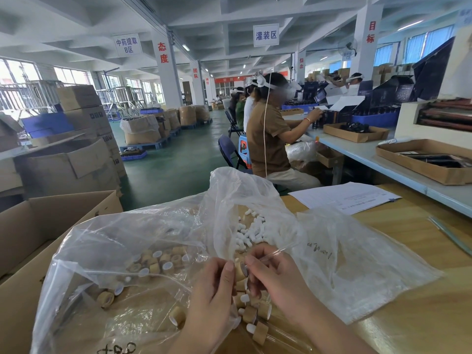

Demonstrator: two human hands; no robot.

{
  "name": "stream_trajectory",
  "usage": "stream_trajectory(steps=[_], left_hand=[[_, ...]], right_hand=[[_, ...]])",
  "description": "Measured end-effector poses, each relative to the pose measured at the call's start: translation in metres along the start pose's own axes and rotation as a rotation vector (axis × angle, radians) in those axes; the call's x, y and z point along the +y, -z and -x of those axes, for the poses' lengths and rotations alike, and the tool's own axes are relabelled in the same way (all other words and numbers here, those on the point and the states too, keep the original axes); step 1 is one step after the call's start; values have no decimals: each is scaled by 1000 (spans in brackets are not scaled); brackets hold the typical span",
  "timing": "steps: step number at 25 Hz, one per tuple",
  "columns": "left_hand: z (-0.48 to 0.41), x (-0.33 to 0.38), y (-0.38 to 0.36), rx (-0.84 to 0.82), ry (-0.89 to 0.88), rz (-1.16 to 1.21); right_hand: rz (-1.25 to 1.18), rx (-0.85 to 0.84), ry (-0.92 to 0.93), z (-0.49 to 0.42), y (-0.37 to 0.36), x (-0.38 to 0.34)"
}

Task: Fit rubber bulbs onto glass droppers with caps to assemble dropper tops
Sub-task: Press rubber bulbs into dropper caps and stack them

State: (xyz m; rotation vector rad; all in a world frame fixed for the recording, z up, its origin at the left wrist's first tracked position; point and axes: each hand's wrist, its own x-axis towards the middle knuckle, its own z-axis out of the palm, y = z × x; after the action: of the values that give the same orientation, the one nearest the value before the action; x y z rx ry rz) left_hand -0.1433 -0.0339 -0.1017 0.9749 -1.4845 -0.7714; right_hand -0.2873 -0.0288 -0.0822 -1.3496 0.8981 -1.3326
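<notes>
worktop (413, 272) edge runs along the right and far side; bare wood shows only right of the bags, with a thin glass tube (449, 236) lying there near the edge. paper sheet (344, 198) sits at the far edge. open box (46, 226) butts against the left side. the space round the hands is crowded with plastic on all sides.

bag (102, 251) at left holds loose tan caps (158, 261), some with white liners facing up. second bag (229, 190) stands up behind the hands, white bulbs (251, 231) piled in it. third bag (357, 264) lies flat at right, contents not readable. a few tops (258, 312) with bulbs fitted lie just below the hands.

hands are close together, low centre, above the plastic. left hand (217, 295) pinches one cap (240, 273) between thumb and fingertips. right hand (273, 277) pinches a glass dropper (277, 252), tube angled up and right, its near end at the cap. can't tell if it's seated in the cap.
</notes>
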Motion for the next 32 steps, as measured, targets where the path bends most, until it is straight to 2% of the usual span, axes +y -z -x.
stream_trajectory(steps=[3,9,13,16,19,27,32], left_hand=[[-1,-1,2,-13,-17,-77],[1,3,1,-36,40,-21],[2,8,-1,-12,64,30],[5,10,-4,-13,144,132],[6,13,-6,-45,176,180],[5,27,-5,-85,87,205],[7,17,-7,-90,183,176]], right_hand=[[-6,11,1,1,-2,1],[-28,0,-17,3,-5,2],[168,-30,21,5,-5,3],[354,-108,72,7,-6,1],[259,-118,74,7,-9,-2],[-76,-61,-39,7,-13,-2],[-25,-68,-69,6,-11,-4]])
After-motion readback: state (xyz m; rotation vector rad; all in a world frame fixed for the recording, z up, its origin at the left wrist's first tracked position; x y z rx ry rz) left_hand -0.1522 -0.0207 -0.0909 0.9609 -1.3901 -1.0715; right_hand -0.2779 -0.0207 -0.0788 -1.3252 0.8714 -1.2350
